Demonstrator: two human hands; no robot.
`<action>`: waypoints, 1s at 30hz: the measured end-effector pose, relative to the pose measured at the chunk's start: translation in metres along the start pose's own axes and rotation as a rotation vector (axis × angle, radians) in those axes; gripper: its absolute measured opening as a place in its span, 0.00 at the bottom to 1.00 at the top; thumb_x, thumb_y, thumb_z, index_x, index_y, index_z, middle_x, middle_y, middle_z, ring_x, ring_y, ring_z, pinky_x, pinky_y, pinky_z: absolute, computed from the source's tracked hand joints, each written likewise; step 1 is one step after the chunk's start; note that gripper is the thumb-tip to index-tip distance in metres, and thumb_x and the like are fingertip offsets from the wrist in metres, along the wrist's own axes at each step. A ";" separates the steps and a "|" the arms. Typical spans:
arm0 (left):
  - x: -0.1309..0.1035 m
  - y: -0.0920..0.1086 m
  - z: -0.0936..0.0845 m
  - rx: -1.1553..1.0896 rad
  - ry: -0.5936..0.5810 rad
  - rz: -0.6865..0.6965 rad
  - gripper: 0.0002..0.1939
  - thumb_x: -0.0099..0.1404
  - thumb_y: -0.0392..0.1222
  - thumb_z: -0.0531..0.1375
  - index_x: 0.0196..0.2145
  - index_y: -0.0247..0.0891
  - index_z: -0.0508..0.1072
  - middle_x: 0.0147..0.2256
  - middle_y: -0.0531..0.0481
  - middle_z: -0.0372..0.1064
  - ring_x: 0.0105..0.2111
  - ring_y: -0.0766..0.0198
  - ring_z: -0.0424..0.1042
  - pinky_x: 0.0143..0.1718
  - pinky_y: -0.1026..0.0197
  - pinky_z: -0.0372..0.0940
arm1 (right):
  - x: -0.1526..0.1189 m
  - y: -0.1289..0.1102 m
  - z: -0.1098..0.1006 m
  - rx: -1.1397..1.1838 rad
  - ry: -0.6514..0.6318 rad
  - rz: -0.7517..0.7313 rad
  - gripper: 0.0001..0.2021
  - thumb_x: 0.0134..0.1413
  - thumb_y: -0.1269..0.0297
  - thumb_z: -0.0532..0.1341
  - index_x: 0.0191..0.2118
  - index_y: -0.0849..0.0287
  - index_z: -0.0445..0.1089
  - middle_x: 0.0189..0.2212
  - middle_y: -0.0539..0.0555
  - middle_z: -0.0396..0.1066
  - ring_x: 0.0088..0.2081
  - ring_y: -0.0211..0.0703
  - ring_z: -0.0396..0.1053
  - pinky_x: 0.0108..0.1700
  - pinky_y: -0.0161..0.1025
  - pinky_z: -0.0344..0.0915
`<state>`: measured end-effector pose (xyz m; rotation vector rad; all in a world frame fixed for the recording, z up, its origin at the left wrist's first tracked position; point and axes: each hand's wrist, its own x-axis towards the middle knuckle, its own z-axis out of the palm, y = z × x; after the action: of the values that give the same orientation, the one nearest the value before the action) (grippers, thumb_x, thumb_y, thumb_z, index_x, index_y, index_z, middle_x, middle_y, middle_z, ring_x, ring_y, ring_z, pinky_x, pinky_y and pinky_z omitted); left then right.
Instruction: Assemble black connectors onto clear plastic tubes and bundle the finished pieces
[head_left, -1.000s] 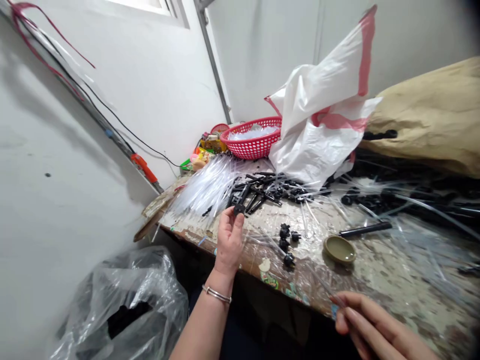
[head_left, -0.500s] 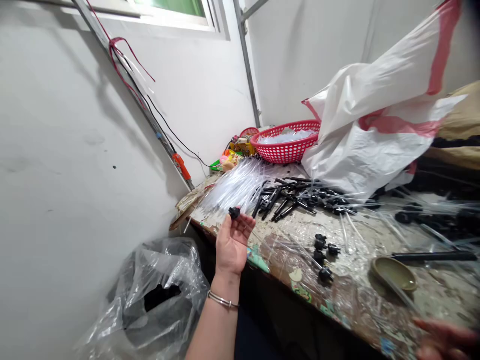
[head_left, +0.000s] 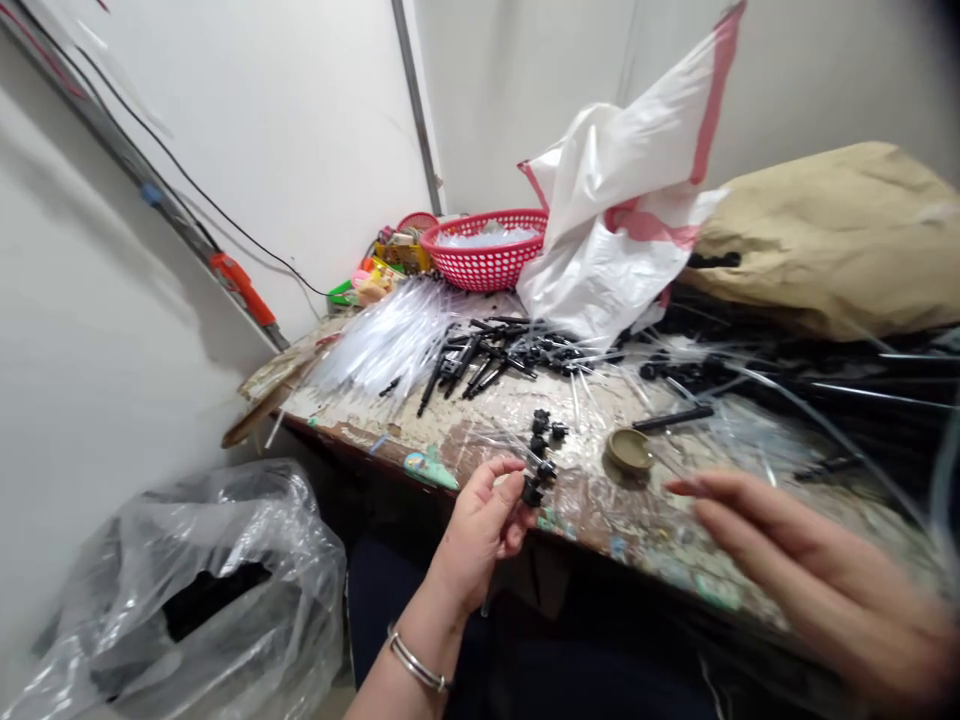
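My left hand [head_left: 487,515] is closed on a small black cap [head_left: 532,491] at the table's front edge. More black caps [head_left: 538,430] lie just beyond its fingertips. To the right, my right hand [head_left: 780,550] is blurred, its thumb and forefinger near the tip of a thin clear tube [head_left: 664,458] that reaches toward a small round dish [head_left: 630,452]. Whether the fingers grip the tube cannot be made out. Farther back lie a bundle of clear tubes [head_left: 390,335] and a pile of black pump parts [head_left: 487,360].
A red basket [head_left: 484,265] and a white sack [head_left: 600,220] stand at the back, with a brown sack [head_left: 832,240] at right. A clear plastic bag [head_left: 285,560] sits below the table's left end. A black rod [head_left: 673,418] lies behind the dish.
The view has turned right and down. My left hand has moved from beside the tube bundle to the black caps near the front edge. My right hand has come farther into view, toward the dish.
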<state>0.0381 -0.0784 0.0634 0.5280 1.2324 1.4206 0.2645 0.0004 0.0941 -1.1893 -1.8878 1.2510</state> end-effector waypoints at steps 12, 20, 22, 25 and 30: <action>-0.018 -0.006 0.019 0.235 -0.241 -0.151 0.20 0.61 0.55 0.54 0.43 0.38 0.64 0.15 0.59 0.64 0.08 0.76 0.54 0.09 0.74 0.44 | -0.001 0.004 0.062 0.083 -0.385 -0.050 0.14 0.53 0.57 0.59 0.42 0.59 0.71 0.19 0.45 0.51 0.22 0.32 0.50 0.24 0.32 0.51; -0.023 0.004 -0.007 0.111 -0.256 -0.109 0.22 0.63 0.53 0.53 0.49 0.36 0.65 0.27 0.46 0.73 0.24 0.63 0.73 0.24 0.64 0.66 | -0.001 0.008 0.058 0.483 -0.371 0.298 0.19 0.49 0.50 0.62 0.39 0.60 0.67 0.21 0.45 0.57 0.20 0.29 0.49 0.21 0.29 0.47; -0.024 0.005 -0.019 0.135 -0.139 -0.004 0.20 0.63 0.49 0.55 0.49 0.38 0.66 0.31 0.46 0.73 0.29 0.64 0.73 0.30 0.63 0.67 | 0.000 0.011 0.053 0.613 -0.347 0.356 0.18 0.47 0.50 0.63 0.37 0.61 0.67 0.19 0.42 0.51 0.19 0.27 0.42 0.19 0.28 0.40; -0.024 -0.005 -0.024 0.250 -0.020 0.205 0.21 0.57 0.40 0.63 0.49 0.42 0.69 0.40 0.46 0.71 0.39 0.62 0.71 0.37 0.62 0.67 | 0.000 0.013 0.050 0.763 -0.379 0.368 0.16 0.49 0.52 0.64 0.34 0.61 0.66 0.18 0.41 0.44 0.19 0.27 0.37 0.18 0.28 0.36; -0.027 -0.025 -0.001 0.472 -0.227 0.471 0.30 0.52 0.38 0.67 0.53 0.52 0.67 0.58 0.47 0.56 0.50 0.54 0.65 0.45 0.56 0.67 | -0.004 0.009 0.059 0.781 -0.510 0.355 0.14 0.55 0.54 0.60 0.34 0.62 0.65 0.18 0.42 0.43 0.19 0.28 0.36 0.19 0.29 0.35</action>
<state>0.0558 -0.1075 0.0490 1.3387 1.3103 1.3936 0.2208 -0.0258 0.0628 -0.8228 -1.2515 2.3730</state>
